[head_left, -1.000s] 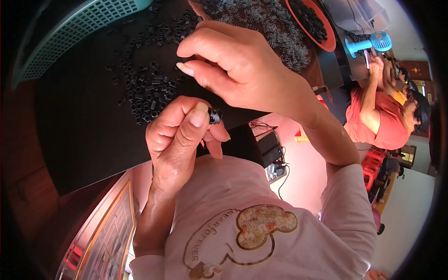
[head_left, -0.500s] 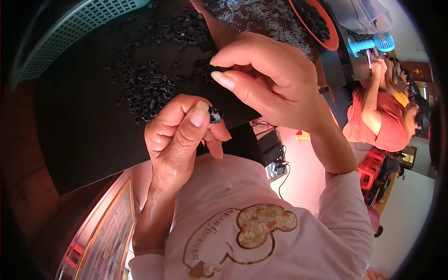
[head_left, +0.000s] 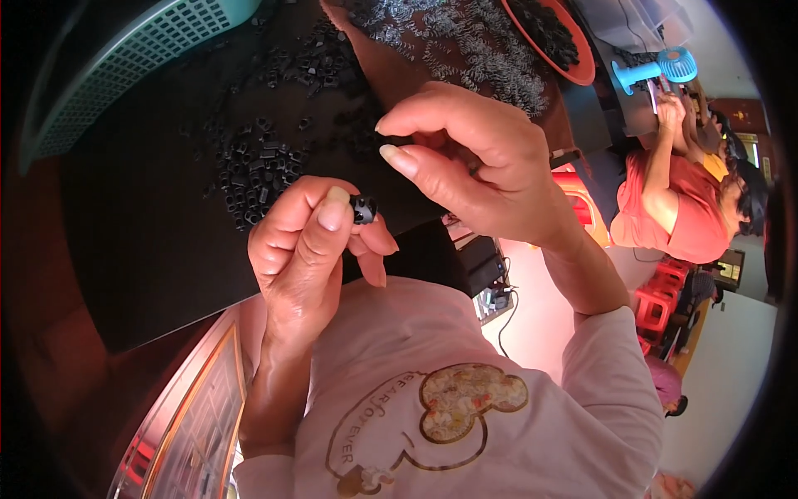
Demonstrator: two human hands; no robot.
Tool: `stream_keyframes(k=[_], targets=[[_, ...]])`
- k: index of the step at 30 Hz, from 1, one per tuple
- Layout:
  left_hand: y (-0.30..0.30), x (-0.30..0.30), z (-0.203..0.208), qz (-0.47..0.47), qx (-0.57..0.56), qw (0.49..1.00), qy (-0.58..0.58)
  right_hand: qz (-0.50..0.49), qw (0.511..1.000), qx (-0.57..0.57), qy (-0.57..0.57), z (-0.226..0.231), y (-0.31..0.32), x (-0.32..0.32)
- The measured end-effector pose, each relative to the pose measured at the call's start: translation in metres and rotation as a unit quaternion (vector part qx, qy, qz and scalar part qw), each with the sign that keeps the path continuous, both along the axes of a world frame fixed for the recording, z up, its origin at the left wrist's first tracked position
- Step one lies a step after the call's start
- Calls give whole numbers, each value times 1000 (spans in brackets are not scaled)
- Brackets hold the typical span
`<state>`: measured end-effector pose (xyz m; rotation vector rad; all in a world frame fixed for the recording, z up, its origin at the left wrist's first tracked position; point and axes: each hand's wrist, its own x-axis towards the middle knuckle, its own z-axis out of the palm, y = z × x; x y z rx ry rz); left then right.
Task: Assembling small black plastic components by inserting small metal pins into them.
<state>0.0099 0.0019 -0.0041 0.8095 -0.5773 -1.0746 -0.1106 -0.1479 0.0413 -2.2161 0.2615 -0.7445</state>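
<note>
A small black plastic part (head_left: 362, 209) is pinched by the left hand (head_left: 303, 249); the right hand (head_left: 474, 166), fingertips narrowly closed, is held just beside it, contents indiscernible.

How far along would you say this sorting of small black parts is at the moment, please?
Done: no finished batch can be told apart. In hand: the left hand pinches one small black part at its fingertips, and the right hand hovers just above with thumb and forefinger pinched. Left: a loose pile of black parts on the black mat, plus a heap of small metal springs.
</note>
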Motion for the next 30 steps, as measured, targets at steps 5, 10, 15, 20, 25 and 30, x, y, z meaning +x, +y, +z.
stream_keyframes(k=[5,10,15,20,25,30], targets=[[-1,2,3,5,-9,1000,29,4,997,75,10,4,4,-4],[-1,5,1,-3,-16,999,32,45,997,66,-7,1,4,-4],[-3,7,-2,-7,-27,999,41,41,983,176,18,11,10,-5],[-6,7,0,-9,-23,999,42,61,989,134,-1,4,7,-3],[-6,6,1,-9,-10,999,48,65,988,135,-21,2,9,-2],[-7,3,0,-6,-1,998,60,78,986,148,-14,6,9,-4]])
